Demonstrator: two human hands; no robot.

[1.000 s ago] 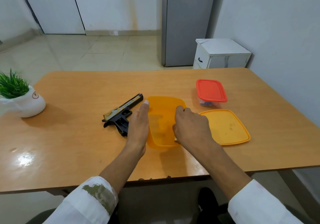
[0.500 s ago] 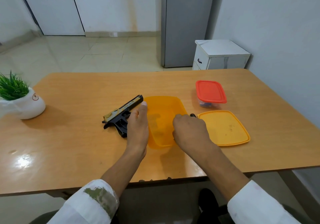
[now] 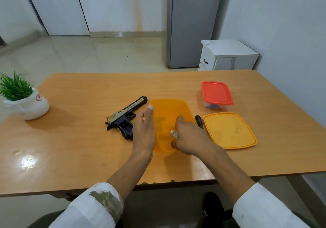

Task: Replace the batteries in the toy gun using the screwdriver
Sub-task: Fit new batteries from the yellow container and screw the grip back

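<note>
A black and gold toy gun (image 3: 126, 118) lies on its side on the wooden table (image 3: 79, 148), left of centre. Just right of it stands an open orange container (image 3: 167, 111). My left hand (image 3: 145, 132) rests against the container's left wall with its fingers straight. My right hand (image 3: 189, 137) reaches over the container's near right part, fingers curled, and pinches a small whitish object (image 3: 174, 134); what it is I cannot tell. A black tool end (image 3: 198, 120), maybe the screwdriver, pokes out between the container and its lid, mostly hidden by my right hand.
The orange lid (image 3: 229, 130) lies flat to the right of the container. Behind it stands a closed clear box with a red lid (image 3: 216, 92). A white pot with a green plant (image 3: 26, 102) sits at the table's left edge.
My right hand has drawn back toward the container's near end and turned, so the small whitish object in its fingers now shows. The black tool end has come into sight. My left hand barely moved.
</note>
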